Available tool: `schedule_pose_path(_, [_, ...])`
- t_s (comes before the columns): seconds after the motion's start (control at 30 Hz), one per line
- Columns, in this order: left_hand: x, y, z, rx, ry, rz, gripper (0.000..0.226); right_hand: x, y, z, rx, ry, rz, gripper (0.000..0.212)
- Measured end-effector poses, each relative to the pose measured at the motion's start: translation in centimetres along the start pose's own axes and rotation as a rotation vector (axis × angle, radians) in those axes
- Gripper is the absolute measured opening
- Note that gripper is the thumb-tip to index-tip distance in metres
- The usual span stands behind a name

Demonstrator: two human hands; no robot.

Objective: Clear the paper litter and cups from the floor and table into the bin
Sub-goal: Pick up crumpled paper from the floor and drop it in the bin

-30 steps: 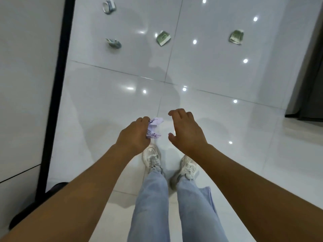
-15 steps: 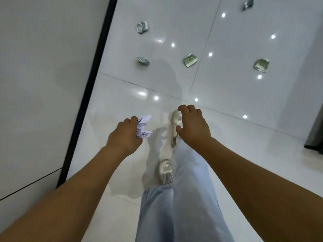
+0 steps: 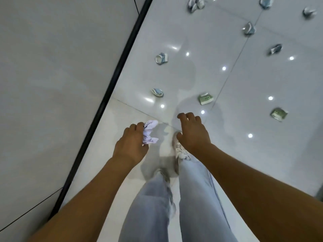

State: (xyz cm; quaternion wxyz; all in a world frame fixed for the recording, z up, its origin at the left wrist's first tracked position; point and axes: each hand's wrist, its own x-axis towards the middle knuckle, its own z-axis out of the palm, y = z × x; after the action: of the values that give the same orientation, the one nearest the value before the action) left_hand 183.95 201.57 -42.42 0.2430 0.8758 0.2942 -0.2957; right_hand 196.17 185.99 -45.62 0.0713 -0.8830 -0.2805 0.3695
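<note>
Fingers of the left hand [image 3: 130, 147] are curled around a crumpled white paper [image 3: 150, 131], which sticks out past the knuckles, upward in the picture. The long side of the paper runs along the line of the fingers, pointing away from the body. The right hand [image 3: 193, 132] holds nothing; its fingers [image 3: 189, 117] are spread and only loosely bent, hanging above the floor [image 3: 227, 154].

I judge the step in hand is the collecting: one piece is already picked up, and the person stands over the tiles with much litter in front. The bin is not in view, so nothing here can be dropped yet.

Nearest ahead lie a squashed blue cup [image 3: 157, 92] close to the black strip [image 3: 111, 84] at the wall, and a green folded paper [image 3: 205, 99] just beyond the right hand. The green paper lies flat, its long side slightly tilted to the tile joint. Another green paper [image 3: 279, 114] is further right, and a lying cup [image 3: 161, 58] shows its open mouth toward the left. More crushed cups [image 3: 248, 28] lie far behind.

The next move probably calls for stepping forward and bending down, with the free right hand taking the green paper.
</note>
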Motion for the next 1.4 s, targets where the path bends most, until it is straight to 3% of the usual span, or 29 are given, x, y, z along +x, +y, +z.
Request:
schedule_pose_path(0.23, [8.8,-2.0,0.2,-0.02,0.03,0.029,0.06,9.6,-1.0,1.7,0.0,-0.023,0.01,0.051])
schedule_pose_path(0.63, [26.6,-13.4,10.9,0.06,0.005,0.066,0.06,31.6,0.2,16.6,0.017,-0.015,0.066,0.064])
schedule_pose_path(0.83, [31.3,-16.4,15.4,0.097,0.019,0.105,0.061,39.2,1.1,21.4,-0.02,-0.055,0.064,0.068])
schedule_pose_path(1.0, [32.0,-16.1,17.0,0.019,-0.026,0.049,0.061,39.7,2.1,22.3,-0.093,-0.069,-0.012,0.051])
schedule_pose_path(1.1, [30.7,-15.4,16.1,0.007,-0.025,0.045,0.062,37.6,1.7,20.9,-0.059,-0.089,-0.014,0.052])
schedule_pose_path(1.4, [18.3,-10.2,4.5,-0.031,-0.031,-0.077,0.059,22.6,-5.3,8.3,-0.014,-0.092,-0.158,0.051])
